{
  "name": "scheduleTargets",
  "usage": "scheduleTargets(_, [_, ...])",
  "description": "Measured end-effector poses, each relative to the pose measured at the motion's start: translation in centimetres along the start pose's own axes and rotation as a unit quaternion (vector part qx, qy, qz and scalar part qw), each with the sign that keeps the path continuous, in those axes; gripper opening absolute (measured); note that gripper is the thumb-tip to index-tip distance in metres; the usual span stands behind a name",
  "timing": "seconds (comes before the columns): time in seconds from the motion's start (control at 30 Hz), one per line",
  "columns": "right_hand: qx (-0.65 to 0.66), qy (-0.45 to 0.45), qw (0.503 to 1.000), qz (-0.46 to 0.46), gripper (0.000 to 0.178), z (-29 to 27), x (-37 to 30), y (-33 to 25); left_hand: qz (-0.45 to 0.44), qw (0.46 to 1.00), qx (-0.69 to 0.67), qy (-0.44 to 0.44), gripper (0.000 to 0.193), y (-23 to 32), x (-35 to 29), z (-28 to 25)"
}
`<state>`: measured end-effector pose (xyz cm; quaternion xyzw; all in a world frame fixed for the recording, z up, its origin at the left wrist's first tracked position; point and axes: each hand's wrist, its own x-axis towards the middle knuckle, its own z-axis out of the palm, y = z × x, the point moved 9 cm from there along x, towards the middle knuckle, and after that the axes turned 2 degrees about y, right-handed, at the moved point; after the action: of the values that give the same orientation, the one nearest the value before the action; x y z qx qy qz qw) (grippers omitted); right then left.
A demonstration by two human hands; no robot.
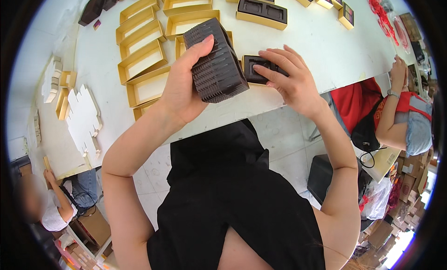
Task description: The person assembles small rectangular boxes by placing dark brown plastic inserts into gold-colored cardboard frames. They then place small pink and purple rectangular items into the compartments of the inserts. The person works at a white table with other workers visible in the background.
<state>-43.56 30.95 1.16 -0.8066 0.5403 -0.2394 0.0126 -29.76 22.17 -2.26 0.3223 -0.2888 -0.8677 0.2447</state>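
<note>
My left hand (179, 90) is wrapped round a thick stack of black plastic insert trays (216, 60), tilted above the table's near edge. Just right of the stack, my right hand (300, 83) has its fingers bent over a single black plastic tray (251, 62), with fingertips on its top and the thumb at its near side. Whether this tray sits in a box is hidden. Behind my hands, a gold box (261, 21) holds a black two-compartment tray. Rows of open gold boxes (148, 89) with pale insides stand to the left, some partly behind my left hand and the stack.
Small gold boxes with coloured contents (346, 16) stand at the far right, near red ribbons (384, 18). White cardboard pieces (83, 118) lie at the left. One person's hand (50, 176) shows at lower left, another's forearm (396, 83) at right. Dark boxes (92, 9) stand far left.
</note>
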Motion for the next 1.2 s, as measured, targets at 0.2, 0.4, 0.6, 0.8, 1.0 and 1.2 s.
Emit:
scheduleTargets(0.2, [0.327, -0.079, 0.941, 0.046, 0.052, -1.5, -0.5, 2.7, -0.012, 1.0, -0.01, 0.01, 0.054, -0.1, 0.0, -0.7])
scheduleTargets(0.4, [0.203, -0.059, 0.977, -0.018, 0.048, -1.3, -1.4, 2.3, -0.001, 1.0, 0.008, 0.014, 0.055, 0.0, 0.0, -0.6])
scheduleTargets(0.6, [0.148, 0.038, 0.988, 0.014, 0.054, -2.4, -2.1, 1.5, 0.0, 1.0, 0.017, 0.025, 0.057, 0.1, 0.1, -0.7])
scheduleTargets(0.8, [0.19, -0.037, 0.978, 0.073, 0.03, -3.7, -2.6, 5.1, -0.004, 0.999, 0.002, 0.032, 0.058, 0.1, -0.2, -0.7])
scheduleTargets(1.0, [0.058, 0.028, 0.998, 0.003, 0.023, -3.6, -2.4, 3.5, 0.012, 0.999, 0.02, 0.034, 0.054, 0.3, 0.0, -0.9])
scheduleTargets(1.2, [0.177, 0.044, 0.983, 0.032, 0.021, -3.1, -2.4, 5.1, 0.005, 1.0, 0.012, 0.022, 0.052, 0.4, 0.1, -0.7])
